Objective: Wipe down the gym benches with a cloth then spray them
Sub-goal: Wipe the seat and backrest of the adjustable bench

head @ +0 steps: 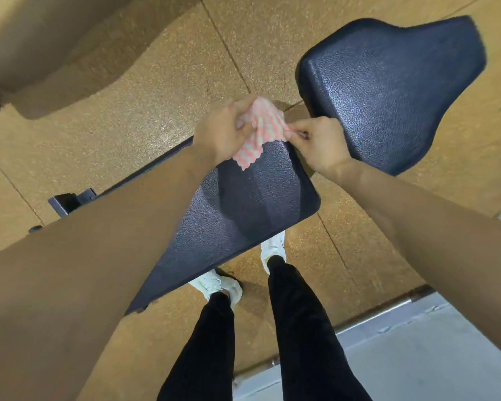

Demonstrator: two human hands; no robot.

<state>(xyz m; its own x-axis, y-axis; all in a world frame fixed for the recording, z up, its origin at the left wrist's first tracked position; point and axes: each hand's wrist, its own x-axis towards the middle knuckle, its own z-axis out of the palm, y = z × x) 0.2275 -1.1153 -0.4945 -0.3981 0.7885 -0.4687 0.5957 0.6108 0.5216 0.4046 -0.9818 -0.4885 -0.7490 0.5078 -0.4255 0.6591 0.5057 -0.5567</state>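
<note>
Spanning both hands (pixel 223 131) (pixel 320 143), cloth (pixel 261 128), over bench (pixel 243 209)

The fingers (pixel 243 123) of the left hand (pixel 223 131) curl over one side of the cloth (pixel 262 125), so that part cannot be seen. The right hand (pixel 318 146) pinches the other corner with its fingertips tucked under. Behind the fingers and the cloth, the gap between the near pad (pixel 243 209) and the far pad (pixel 388 91) is covered. Below the fingers, the left arm (pixel 99 256) hides one side of the near pad and most of the bench frame (pixel 70 201). The near pad covers the toes of the white shoes (pixel 214 285). Far left of the fingers, a big tan thing (pixel 41 39) is cut off by the edge and too blurry to tell.
</note>
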